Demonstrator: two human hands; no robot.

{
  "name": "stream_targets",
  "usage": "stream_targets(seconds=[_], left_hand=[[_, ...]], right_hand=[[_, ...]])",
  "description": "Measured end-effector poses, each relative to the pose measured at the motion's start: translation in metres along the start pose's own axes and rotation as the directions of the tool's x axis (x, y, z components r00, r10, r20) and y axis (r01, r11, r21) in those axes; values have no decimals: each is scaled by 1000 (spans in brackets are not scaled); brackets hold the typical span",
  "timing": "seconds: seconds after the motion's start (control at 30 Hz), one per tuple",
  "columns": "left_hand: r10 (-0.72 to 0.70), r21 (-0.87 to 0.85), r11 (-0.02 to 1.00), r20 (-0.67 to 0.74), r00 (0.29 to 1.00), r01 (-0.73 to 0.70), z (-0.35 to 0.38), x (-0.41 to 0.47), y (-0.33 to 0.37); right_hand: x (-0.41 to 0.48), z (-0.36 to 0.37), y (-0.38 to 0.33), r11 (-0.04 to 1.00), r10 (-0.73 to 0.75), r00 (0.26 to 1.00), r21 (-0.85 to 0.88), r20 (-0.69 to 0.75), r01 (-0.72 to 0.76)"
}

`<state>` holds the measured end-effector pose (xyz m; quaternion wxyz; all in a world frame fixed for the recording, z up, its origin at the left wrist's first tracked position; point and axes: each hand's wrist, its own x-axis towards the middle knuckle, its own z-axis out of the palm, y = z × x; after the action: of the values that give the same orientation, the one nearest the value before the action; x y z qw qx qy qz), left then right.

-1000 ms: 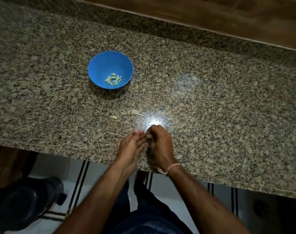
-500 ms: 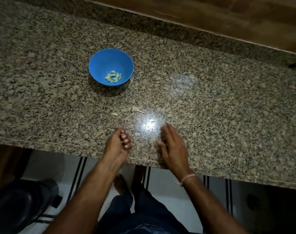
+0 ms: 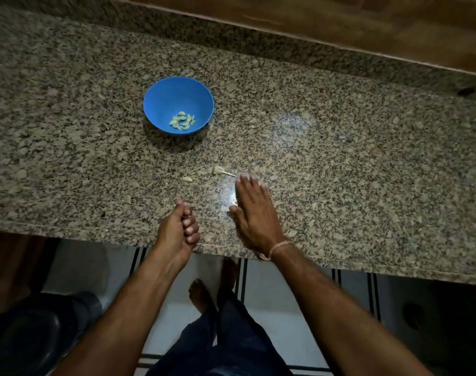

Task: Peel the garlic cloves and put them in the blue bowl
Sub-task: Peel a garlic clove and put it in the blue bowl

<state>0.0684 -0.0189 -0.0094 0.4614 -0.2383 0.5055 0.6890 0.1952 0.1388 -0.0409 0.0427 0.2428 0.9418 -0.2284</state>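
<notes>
Nearest me, my left hand (image 3: 180, 230) is curled at the surface (image 3: 340, 185) edge, its contents hidden, while my right hand (image 3: 254, 213) lies flat, fingers straight, probably sweeping skins. Beyond lie 2 scraps: 1 husk (image 3: 187, 179), 1 stem (image 3: 222, 171). Farthest, the blue bowl (image 3: 161, 104) holds the peeled garlic cloves (image 3: 182, 122).

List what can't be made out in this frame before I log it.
- Head view: whatever the left hand holds; its curled fingers hide it.
- Head view: counter under the right hand; the flat palm covers it.
- Head view: cloves in the blue bowl; too small to count.
- Head view: two scraps on the counter; skin or clove unclear.
</notes>
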Motion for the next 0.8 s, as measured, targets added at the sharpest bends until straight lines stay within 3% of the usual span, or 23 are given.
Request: stream_targets(seconds=[0.13,0.23,0.33,0.5,0.67,0.8], left_hand=[[0,14,1000,15,1000,-1,-5,-3,-2],[1,8,1000,17,1000,-1,-9,-2,-4],[-7,-8,1000,32,999,7,-13,0,-5],[6,10,1000,12,1000,-6,-10,-4,-8],[26,20,999,7,1000,-26,-3,-8,-8],[31,-20,999,0,1000,-31,-6,-9,-10]], right_hand=[[-28,10,0,987,-159,987,1,36,159],[-48,2,12,997,-22,999,75,-36,24],[-61,4,21,986,116,993,-128,31,-111],[-26,9,2,978,87,993,-196,75,-71],[5,3,-11,999,24,1000,-23,12,-24],[-9,9,-12,982,-115,986,134,-118,130]])
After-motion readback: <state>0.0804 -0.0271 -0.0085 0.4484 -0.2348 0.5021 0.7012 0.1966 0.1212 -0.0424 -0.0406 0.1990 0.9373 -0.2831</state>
